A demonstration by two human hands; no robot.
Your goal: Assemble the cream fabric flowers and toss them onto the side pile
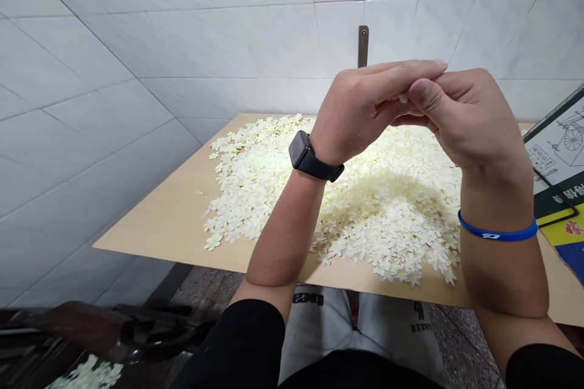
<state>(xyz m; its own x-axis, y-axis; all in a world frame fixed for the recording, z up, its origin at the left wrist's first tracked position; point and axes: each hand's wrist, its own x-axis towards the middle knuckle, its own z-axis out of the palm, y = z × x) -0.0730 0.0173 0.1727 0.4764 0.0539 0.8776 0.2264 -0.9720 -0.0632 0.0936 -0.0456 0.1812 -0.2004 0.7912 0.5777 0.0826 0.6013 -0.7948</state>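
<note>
Raised over a wide heap of cream-white artificial flower heads [260, 176], my two hands meet with their fingers pressed together. My left hand [358, 106], with a black watch [300, 149] on its wrist, arches over from the left, fingers closed. From the other side my right hand [479, 118] closes against it, thumb lying across the left fingers. A tiny pale bit [403, 98] shows between the fingers; what else they hold is hidden. A blue wristband [497, 233] circles the right wrist.
The heap lies on a tan board [173, 206] against a white tiled wall [228, 42]. A metal strip [362, 45] stands upright behind it. At right leans a printed box or board [561, 140]. More white flowers [89, 374] lie low at left beside dark furniture [109, 328].
</note>
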